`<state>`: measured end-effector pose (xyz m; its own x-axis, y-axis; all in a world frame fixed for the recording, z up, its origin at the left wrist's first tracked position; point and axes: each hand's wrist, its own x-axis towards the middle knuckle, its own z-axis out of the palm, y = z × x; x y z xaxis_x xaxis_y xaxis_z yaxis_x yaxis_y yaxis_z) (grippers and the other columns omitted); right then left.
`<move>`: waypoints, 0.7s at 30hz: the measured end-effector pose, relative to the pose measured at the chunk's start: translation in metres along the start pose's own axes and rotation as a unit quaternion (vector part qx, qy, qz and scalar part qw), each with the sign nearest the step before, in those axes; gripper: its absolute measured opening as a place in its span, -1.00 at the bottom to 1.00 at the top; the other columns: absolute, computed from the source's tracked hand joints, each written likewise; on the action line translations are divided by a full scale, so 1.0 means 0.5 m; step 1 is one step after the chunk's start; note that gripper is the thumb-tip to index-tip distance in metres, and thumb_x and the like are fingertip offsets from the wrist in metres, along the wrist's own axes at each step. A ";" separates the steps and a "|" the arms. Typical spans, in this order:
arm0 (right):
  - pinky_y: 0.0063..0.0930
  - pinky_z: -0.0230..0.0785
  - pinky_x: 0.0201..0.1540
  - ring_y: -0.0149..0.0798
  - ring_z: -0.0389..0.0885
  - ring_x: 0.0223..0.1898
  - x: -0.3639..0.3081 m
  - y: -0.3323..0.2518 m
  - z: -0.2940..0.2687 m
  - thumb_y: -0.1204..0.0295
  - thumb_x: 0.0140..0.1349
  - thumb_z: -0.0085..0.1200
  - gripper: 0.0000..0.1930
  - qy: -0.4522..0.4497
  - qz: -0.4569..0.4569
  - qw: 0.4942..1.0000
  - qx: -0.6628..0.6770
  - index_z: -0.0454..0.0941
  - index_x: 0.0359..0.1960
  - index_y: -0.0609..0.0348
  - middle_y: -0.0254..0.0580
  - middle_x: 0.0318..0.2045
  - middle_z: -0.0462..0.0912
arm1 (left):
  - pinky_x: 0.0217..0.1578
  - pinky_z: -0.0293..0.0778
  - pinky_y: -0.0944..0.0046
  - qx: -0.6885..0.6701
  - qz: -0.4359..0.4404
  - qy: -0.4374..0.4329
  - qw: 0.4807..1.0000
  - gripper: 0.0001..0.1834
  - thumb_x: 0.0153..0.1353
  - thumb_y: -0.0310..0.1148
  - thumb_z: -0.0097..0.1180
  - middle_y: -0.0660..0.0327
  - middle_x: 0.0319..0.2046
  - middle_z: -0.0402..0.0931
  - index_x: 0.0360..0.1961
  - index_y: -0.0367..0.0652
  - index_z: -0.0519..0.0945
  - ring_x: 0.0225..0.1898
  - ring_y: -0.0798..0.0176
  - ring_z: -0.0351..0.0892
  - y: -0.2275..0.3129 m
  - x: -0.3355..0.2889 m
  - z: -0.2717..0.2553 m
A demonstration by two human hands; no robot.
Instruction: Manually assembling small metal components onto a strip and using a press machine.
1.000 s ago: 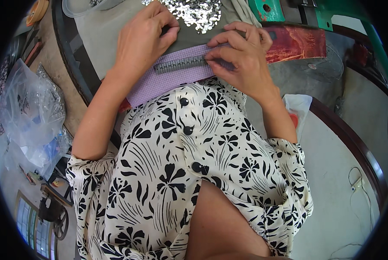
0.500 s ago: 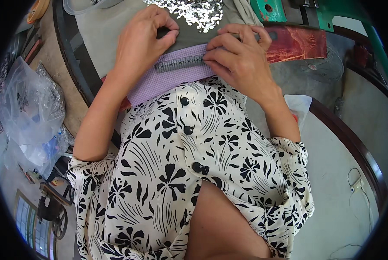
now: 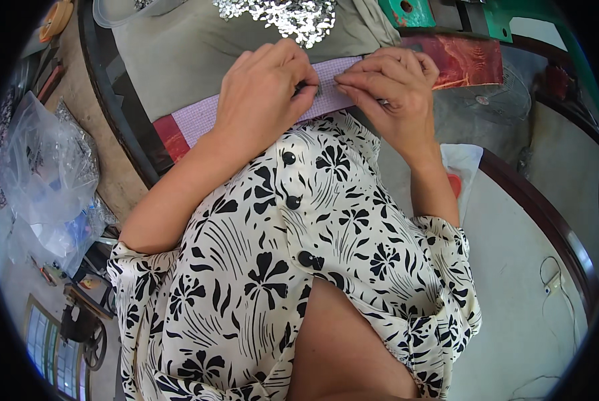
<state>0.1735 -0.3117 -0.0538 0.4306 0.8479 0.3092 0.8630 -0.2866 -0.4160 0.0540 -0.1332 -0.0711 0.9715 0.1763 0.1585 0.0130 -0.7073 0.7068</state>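
Observation:
My left hand (image 3: 262,93) is closed over the purple checked cloth (image 3: 196,121), its thumb and fingers drawn together. A small dark bit shows at its fingertips; the grey comb-like strip seen before is otherwise hidden, probably beneath this hand. Close by on the right, my right hand (image 3: 396,87) pinches thumb against forefinger just above the same cloth. Whatever lies in that pinch is too small to make out. Beyond both hands, a heap of shiny silver sequin-like pieces (image 3: 306,23) rests on an olive-grey cloth (image 3: 172,63).
A red patterned board (image 3: 470,61) sticks out right of my right hand, near green metal machine parts (image 3: 409,13). At the far left are a clear tub (image 3: 109,20) and a clear plastic bag (image 3: 39,174). A cable (image 3: 566,301) trails on the floor at right.
My left hand has come right and down toward my right hand, covering the grey strip. The right hand has shifted slightly right and down. The cloths and silver heap have shifted slightly.

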 end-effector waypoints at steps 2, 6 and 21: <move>-0.36 0.08 0.07 -0.38 0.55 -0.13 -0.005 0.001 0.007 0.39 -0.05 0.39 -0.85 0.007 -0.001 1.000 -0.002 0.77 -0.38 -0.09 -0.58 -0.35 0.67 | -0.21 0.38 0.19 0.014 0.003 0.001 1.000 -0.92 -0.01 -0.43 0.29 0.32 -0.35 0.50 -0.45 -0.15 0.64 -0.26 0.20 0.52 -0.002 0.002 0.006; -0.26 0.07 0.08 -0.38 0.55 -0.14 -0.006 -0.006 0.018 0.38 -0.08 0.39 -0.86 0.006 -0.003 1.000 0.003 0.75 -0.41 -0.10 -0.59 -0.36 0.65 | -0.20 0.37 0.18 0.014 -0.004 -0.001 1.000 -0.91 -0.01 -0.43 0.30 0.32 -0.35 0.50 -0.45 -0.16 0.64 -0.26 0.20 0.53 0.002 0.002 0.006; -0.26 0.04 0.12 -0.38 0.55 -0.13 0.047 -0.021 0.008 0.42 -0.09 0.38 -0.84 -0.054 -0.068 0.996 -0.018 0.72 -0.41 -0.09 -0.57 -0.33 0.64 | -0.14 0.49 0.29 -0.047 -0.106 0.049 0.992 -0.72 0.01 -0.53 0.35 0.14 -0.22 0.51 -0.21 -0.22 0.60 -0.17 0.09 0.56 -0.066 -0.102 -0.108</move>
<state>0.1737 -0.2869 -0.0454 0.2799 0.9225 0.2657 0.9209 -0.1798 -0.3459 -0.0089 -0.0822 -0.0653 0.9214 0.3835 0.0630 0.1879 -0.5816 0.7915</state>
